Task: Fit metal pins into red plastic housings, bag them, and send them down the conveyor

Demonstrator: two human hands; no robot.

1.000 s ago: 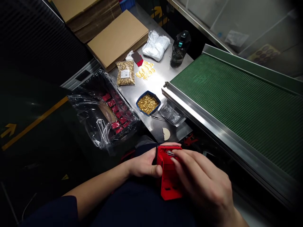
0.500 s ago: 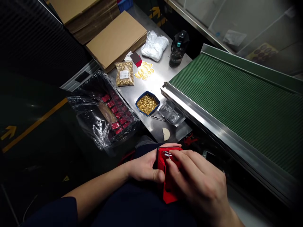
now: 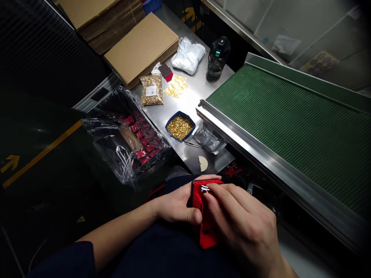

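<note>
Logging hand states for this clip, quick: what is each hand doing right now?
Left hand: closed on the red box, at its left side.
Right hand: curled over the box top, by a small metal piece; grip cannot be told.

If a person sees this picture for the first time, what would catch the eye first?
Most likely the bright red box, gripped at the bottom centre by the left hand, with the right hand putting its fingertips at a small shiny metal piece on its top end. Next come the wide green conveyor belt filling the right side, and the blue tray of glittering gold pieces left of it.
</note>
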